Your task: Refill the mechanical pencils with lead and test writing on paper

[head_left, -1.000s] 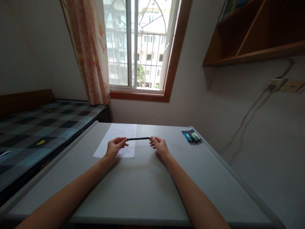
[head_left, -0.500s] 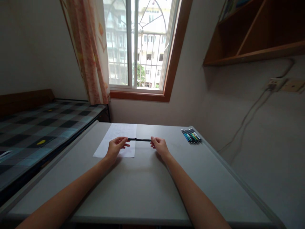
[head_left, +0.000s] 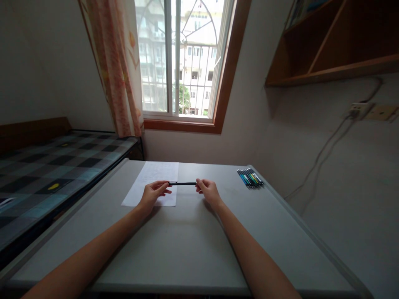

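A dark pen [head_left: 183, 183] stretches level between my two hands, above the table. My left hand [head_left: 153, 192] pinches its clip end between thumb and fingers, over a sheet of paper [head_left: 158, 171] with faint writing on its upper part. At the other end, the fingertips of my right hand [head_left: 208, 190] are closed on the pen. Several more pens [head_left: 250, 178] lie side by side in a row near the table's right edge, some with blue, green or yellow parts.
The pale table [head_left: 174, 253] reaches to the wall below a barred window [head_left: 177, 58]. A bed with a checked cover [head_left: 62, 162] stands to the left, beside a curtain [head_left: 120, 70]. At right, cords hang from a wall socket [head_left: 358, 110] under a wooden shelf [head_left: 327, 74].
The pen has turned slightly about its length, its clip now less distinct. My left hand has shifted a little to the right; my right hand barely moved.
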Action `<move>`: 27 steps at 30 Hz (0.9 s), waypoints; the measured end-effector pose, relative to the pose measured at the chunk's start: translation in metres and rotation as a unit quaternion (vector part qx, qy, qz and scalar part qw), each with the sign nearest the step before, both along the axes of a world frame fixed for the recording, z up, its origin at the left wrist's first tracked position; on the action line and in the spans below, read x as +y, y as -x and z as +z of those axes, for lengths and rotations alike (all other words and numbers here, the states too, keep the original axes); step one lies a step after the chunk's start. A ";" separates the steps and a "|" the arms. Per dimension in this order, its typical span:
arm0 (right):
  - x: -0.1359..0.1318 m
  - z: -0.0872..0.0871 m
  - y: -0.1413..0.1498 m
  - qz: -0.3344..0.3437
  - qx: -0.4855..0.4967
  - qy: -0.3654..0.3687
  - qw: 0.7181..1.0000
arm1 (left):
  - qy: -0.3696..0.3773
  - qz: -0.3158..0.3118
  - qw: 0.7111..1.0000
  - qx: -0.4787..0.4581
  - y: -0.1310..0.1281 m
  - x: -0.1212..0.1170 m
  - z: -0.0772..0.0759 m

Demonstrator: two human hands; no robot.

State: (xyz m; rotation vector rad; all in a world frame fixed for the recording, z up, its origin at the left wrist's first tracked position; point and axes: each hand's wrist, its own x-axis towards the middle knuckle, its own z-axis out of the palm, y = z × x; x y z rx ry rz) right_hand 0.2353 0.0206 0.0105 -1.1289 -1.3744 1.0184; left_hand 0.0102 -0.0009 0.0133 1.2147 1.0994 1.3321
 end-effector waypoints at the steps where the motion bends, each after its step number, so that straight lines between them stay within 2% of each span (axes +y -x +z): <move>1: 0.000 0.000 0.000 -0.002 -0.002 0.000 1.000 | 0.000 0.003 1.000 -0.004 0.000 0.000 0.000; 8: 0.004 -0.005 0.001 0.002 0.007 0.002 1.000 | 0.010 0.014 1.000 -0.014 -0.001 0.002 0.000; 27: 0.003 -0.001 0.002 -0.013 0.037 0.017 0.999 | -0.006 -0.002 1.000 -0.014 -0.001 0.002 -0.002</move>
